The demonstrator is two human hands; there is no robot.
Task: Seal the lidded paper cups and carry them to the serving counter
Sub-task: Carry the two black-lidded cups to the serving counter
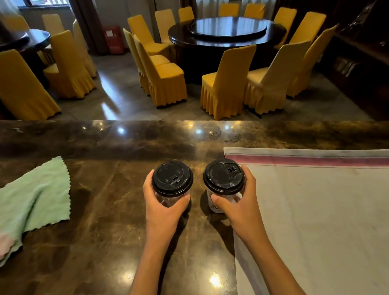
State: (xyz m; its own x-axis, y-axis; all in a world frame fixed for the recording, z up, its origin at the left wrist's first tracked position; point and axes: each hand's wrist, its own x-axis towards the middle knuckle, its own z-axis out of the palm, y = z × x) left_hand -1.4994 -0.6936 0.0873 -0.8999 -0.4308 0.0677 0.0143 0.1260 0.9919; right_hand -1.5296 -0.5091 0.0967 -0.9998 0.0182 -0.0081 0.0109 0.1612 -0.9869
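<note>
Two white paper cups with black plastic lids stand side by side over the brown marble counter [106, 197]. My left hand [163, 207] is wrapped around the left cup [172, 179], thumb in front, fingers behind. My right hand [239, 203] grips the right cup [223, 177] the same way, at the left edge of a white cloth. Both lids sit flat on the cups; each has a small sip tab on top. Whether the cup bases touch the counter is hidden by my hands.
A green cloth [27, 208] lies crumpled on the counter at the left. A white cloth with a pink stripe [328, 219] covers the right side. Beyond the counter are yellow-covered chairs [163, 81] and a dark round table [226, 33].
</note>
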